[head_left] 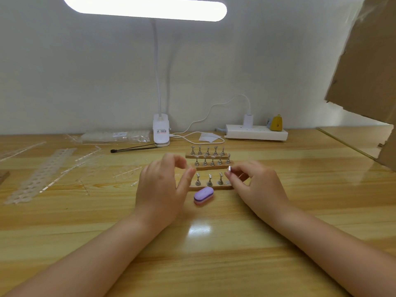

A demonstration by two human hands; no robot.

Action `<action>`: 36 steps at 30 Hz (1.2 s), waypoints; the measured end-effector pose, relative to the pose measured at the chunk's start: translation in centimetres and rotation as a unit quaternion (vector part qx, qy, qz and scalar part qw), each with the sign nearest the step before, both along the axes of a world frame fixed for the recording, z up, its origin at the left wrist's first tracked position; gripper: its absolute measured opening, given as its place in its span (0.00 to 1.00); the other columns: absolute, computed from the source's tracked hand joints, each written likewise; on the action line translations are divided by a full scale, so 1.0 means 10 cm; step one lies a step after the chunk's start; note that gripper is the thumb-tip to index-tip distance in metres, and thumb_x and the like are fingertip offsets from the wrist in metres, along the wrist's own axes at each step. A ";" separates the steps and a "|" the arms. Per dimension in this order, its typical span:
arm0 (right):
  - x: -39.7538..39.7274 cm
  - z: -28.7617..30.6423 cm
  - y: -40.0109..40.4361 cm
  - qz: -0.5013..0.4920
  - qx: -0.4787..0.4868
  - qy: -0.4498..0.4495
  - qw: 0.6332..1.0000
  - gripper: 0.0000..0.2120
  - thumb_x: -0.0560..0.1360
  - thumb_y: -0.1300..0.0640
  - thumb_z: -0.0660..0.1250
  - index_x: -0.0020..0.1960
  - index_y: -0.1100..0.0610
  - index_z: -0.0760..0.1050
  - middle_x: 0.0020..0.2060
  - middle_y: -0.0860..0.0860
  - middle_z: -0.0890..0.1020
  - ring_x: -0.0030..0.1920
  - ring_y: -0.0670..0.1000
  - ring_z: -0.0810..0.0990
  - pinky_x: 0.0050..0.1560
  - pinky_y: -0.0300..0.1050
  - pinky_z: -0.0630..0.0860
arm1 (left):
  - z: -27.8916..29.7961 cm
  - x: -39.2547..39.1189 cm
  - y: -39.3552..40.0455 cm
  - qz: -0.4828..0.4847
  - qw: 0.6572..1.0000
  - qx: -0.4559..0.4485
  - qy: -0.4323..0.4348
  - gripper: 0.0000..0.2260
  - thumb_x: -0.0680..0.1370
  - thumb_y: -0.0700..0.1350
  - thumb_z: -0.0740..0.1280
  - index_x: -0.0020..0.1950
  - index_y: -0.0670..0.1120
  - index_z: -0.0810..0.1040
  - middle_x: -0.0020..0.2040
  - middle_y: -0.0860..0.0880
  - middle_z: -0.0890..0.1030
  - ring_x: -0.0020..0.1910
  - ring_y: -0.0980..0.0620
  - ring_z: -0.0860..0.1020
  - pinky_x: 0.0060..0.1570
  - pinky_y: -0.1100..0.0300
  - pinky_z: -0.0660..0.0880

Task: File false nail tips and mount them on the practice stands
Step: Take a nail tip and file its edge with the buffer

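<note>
The right hand [255, 183] pinches a small metal practice stand [229, 168] between thumb and fingertip, lifted just over the right end of the nearest wooden base [212, 186], where three stands remain upright. The left hand [162, 185] hovers beside that base's left end, fingers loosely spread and holding nothing. A purple nail buffer [203, 195] lies on the table [214, 254] just in front of the base, between the hands. Two more bases [209, 156] sit behind. Clear nail-tip strips [40, 174] crowd the left edge; bare wood stretches toward the near edge.
</note>
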State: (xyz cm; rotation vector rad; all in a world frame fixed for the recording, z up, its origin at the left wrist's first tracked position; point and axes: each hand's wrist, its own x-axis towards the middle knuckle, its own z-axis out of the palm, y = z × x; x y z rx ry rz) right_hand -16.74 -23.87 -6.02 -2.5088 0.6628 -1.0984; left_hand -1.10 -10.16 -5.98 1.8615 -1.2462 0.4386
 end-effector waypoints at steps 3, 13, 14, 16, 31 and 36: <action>0.02 -0.01 0.07 0.054 0.116 -0.061 0.990 0.02 0.75 0.57 0.71 0.46 0.52 0.82 0.34 0.43 0.82 0.37 0.39 0.78 0.38 0.31 0.72 | 0.03 -0.11 0.01 -0.071 0.996 -0.033 -0.040 0.13 0.75 0.56 0.63 0.50 0.48 0.77 0.46 0.57 0.78 0.47 0.54 0.76 0.51 0.57 0.67; 0.05 -0.04 0.15 0.131 0.104 -0.071 0.983 0.07 0.73 0.62 0.72 0.49 0.55 0.84 0.42 0.47 0.85 0.45 0.43 0.81 0.47 0.36 0.76 | 0.02 -0.17 -0.01 -0.110 0.992 -0.019 -0.064 0.15 0.74 0.57 0.64 0.49 0.48 0.80 0.47 0.53 0.81 0.48 0.50 0.78 0.49 0.48 0.73; 0.05 -0.04 0.16 0.136 0.096 -0.070 0.983 0.07 0.73 0.63 0.72 0.50 0.55 0.85 0.42 0.47 0.85 0.45 0.44 0.81 0.47 0.37 0.76 | 0.02 -0.17 -0.01 -0.110 0.991 -0.020 -0.067 0.15 0.74 0.57 0.64 0.49 0.48 0.81 0.47 0.53 0.81 0.49 0.50 0.78 0.49 0.48 0.73; 0.04 -0.04 0.17 0.146 0.083 -0.071 0.983 0.08 0.73 0.63 0.72 0.49 0.54 0.85 0.41 0.46 0.85 0.44 0.44 0.81 0.46 0.37 0.76 | 0.02 -0.17 -0.01 -0.109 0.991 -0.019 -0.072 0.16 0.74 0.58 0.64 0.49 0.48 0.81 0.48 0.53 0.81 0.49 0.49 0.78 0.49 0.48 0.73; 0.04 -0.05 0.18 0.165 0.044 -0.086 0.982 0.06 0.73 0.63 0.73 0.48 0.56 0.84 0.40 0.43 0.84 0.42 0.40 0.80 0.43 0.32 0.74 | 0.02 -0.15 -0.01 -0.103 0.992 -0.003 -0.070 0.17 0.73 0.59 0.63 0.49 0.49 0.82 0.47 0.52 0.81 0.48 0.49 0.78 0.47 0.48 0.73; 0.03 -0.03 0.19 0.185 0.018 -0.093 0.978 0.07 0.72 0.65 0.72 0.48 0.56 0.84 0.40 0.40 0.82 0.42 0.39 0.80 0.43 0.34 0.75 | 0.04 -0.16 -0.01 -0.109 0.993 -0.012 -0.042 0.17 0.72 0.61 0.64 0.48 0.50 0.83 0.47 0.54 0.81 0.48 0.50 0.77 0.48 0.48 0.73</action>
